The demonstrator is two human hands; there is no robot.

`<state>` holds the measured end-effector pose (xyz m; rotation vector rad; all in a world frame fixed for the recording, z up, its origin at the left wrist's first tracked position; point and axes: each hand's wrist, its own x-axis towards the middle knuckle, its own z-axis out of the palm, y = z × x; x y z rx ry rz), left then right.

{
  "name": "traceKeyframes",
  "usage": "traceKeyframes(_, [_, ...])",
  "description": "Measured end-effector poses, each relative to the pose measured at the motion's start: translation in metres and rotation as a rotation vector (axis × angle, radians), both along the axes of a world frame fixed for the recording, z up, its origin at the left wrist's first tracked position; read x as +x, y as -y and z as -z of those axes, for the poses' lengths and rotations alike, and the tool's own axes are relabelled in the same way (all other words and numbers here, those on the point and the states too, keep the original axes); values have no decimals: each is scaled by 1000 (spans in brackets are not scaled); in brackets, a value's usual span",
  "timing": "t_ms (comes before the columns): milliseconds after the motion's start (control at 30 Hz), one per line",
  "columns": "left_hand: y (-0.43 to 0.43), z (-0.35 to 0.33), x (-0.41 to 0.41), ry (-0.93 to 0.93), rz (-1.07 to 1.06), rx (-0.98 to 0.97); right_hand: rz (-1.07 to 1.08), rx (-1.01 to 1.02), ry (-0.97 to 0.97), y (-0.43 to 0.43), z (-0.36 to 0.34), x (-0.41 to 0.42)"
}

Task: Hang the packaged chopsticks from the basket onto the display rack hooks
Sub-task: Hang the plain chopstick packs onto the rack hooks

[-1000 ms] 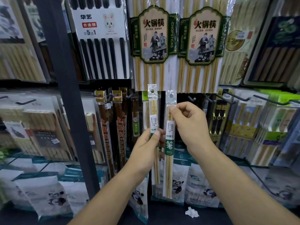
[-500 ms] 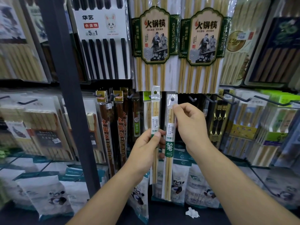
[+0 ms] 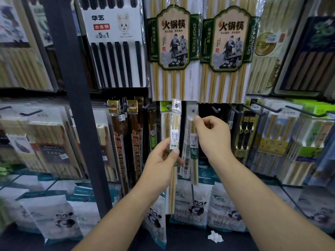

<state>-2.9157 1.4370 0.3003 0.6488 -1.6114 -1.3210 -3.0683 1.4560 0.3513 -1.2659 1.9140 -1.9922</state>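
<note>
1. The left hand (image 3: 161,165) grips a slim clear packet of pale bamboo chopsticks (image 3: 175,127) around its green-and-white label. The thumb is in front and the fingers are curled behind, and the packet stands upright with its punched hole well above the hand.
2. The right hand (image 3: 213,140) pinches a second clear chopstick packet with a green band (image 3: 193,153) near its top between thumb and forefinger, the other fingers loosely curled.
3. The step in hand is hanging this second packet. Its hole sits just above the right fingertips, and a dark spot in it may be a hook's tip (whether it is threaded, I cannot tell).
4. Next, probably: seat that header fully, let go, then lift the left packet to a peg — the bare black hook (image 3: 216,109) just above the right hand looks free. The basket is out of view.
</note>
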Motion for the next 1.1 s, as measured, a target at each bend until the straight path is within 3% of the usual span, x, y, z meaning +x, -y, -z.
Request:
traceKeyframes(167, [-4,0,0,-6,56,-51,18,-46,38,-11,1,4])
traceKeyframes(300, [-9,-2,-4,26,85,-65,-177,-96,114,-21,-4,12])
traceKeyframes(433, [-9,-3,-6,58,108,-100,-230,-128,112,-22,-11,14])
traceKeyframes(933, [0,1,-16,120,31,-100,-121,-93,35,-5,-11,4])
traceKeyframes(1100, [5,-6,-23,266,-52,-103,-70,-43,-50,1,-1,-7])
